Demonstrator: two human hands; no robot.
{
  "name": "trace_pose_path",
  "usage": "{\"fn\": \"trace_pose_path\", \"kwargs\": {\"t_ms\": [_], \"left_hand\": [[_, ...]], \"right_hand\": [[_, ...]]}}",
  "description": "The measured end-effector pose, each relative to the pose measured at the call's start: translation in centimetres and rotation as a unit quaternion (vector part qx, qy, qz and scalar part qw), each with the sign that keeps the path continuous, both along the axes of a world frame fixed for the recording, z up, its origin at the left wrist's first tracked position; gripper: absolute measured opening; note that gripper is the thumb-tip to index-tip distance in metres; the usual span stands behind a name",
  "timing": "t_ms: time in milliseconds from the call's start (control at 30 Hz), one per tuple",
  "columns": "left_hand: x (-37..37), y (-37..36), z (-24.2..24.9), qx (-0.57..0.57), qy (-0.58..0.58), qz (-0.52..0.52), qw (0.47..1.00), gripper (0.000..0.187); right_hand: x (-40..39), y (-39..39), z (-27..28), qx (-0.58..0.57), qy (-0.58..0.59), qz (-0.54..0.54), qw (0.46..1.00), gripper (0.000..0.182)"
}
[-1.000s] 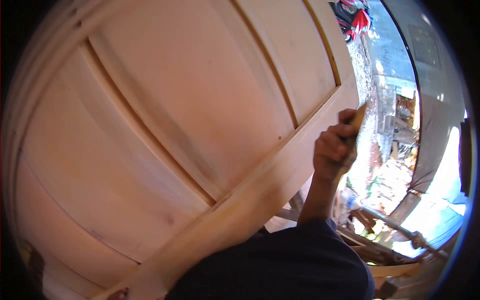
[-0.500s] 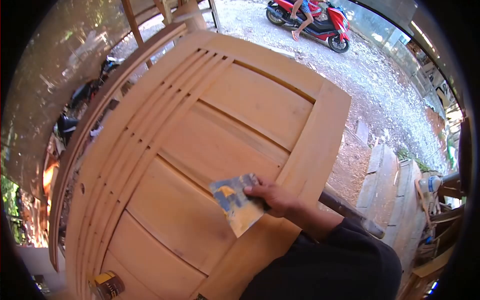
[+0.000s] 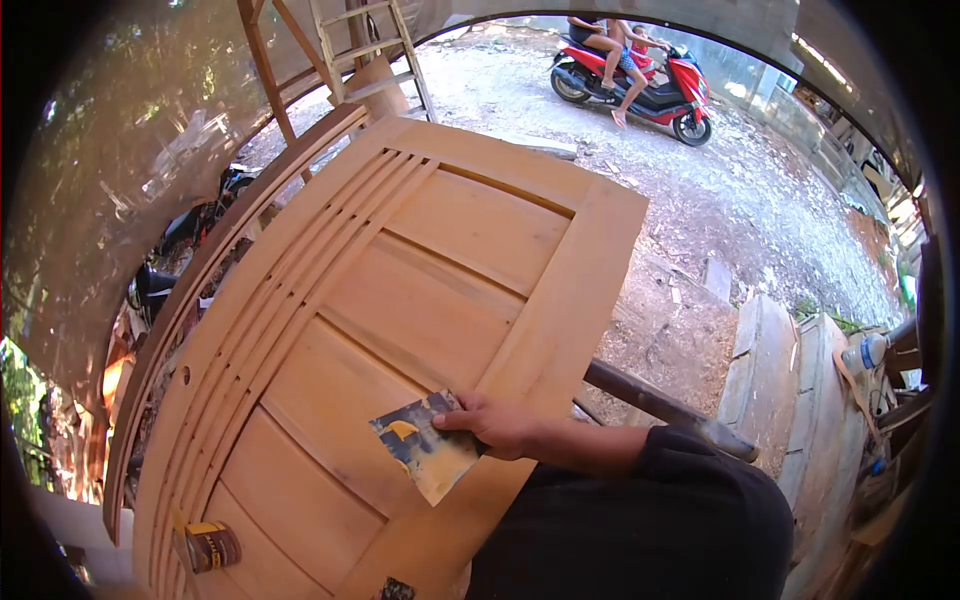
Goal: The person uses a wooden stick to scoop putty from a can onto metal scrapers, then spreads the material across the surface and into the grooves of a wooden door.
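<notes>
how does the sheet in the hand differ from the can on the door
The sheet is flat and cornered; the can is rounded. The right hand grips the sheet, while the can rests on the door. Both show dark and yellow areas.

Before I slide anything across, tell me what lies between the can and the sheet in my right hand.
In the head view, only grooved, panelled wood lies between the can and the sheet; nothing stands there.

A red scooter (image 3: pixel 652 97) carries riders (image 3: pixel 632 72) near the gravel's (image 3: pixel 740 200) far edge; a stepladder (image 3: pixel 368 49) stands by the left edge; a plastic bottle (image 3: pixel 864 352), by the right.
</notes>
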State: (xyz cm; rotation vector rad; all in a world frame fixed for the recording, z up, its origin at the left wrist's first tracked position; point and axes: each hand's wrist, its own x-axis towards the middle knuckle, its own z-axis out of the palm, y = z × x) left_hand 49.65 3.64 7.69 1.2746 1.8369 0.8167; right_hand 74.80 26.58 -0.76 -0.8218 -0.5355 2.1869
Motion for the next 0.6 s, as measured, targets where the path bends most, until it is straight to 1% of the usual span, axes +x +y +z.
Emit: {"fn": "trace_pose_path", "kwargs": {"t_ms": [100,200,233,300,333,433,500,533,600], "left_hand": [[1.2,0.2,-0.1,0.042,0.028,-0.007,0.999,0.034],[2.1,0.9,0.6,0.047,0.039,-0.022,0.998,0.031],[2.5,1.4,0.8,0.053,0.044,-0.029,0.997,0.03],[3.2,2.6,1.5,0.065,0.055,-0.041,0.995,0.029],[3.5,3.4,1.7,0.062,0.046,-0.051,0.996,0.028],[4.8,5.3,2.5,0.032,0.03,-0.046,0.998,0.028],[5.6,7.1,3.6,-0.002,0.033,-0.039,0.999,0.029],[5.8,7.9,3.6,0.024,0.066,-0.057,0.996,0.029],[5.7,9.4,3.1,0.069,0.132,-0.103,0.983,0.03]], "right_hand": [[-0.7,-1.2,-0.4,0.01,0.008,0.043,0.999,0.018],[-1.6,-1.9,-0.8,0.079,-0.047,0.041,0.995,0.018],[-1.8,-1.9,-1.0,0.111,-0.082,0.041,0.99,0.018],[-1.5,-1.6,0.0,0.139,-0.102,0.062,0.983,0.019],[-1.3,-1.4,0.4,0.152,-0.112,0.078,0.979,0.019],[-1.4,-0.5,-0.6,0.16,-0.084,0.07,0.981,0.02],[-1.5,0.0,-1.3,0.145,-0.11,0.073,0.981,0.02],[-1.2,0.6,-1.4,0.138,-0.126,0.072,0.98,0.02],[-0.6,1.4,-0.9,0.165,-0.122,0.072,0.976,0.019]]}}
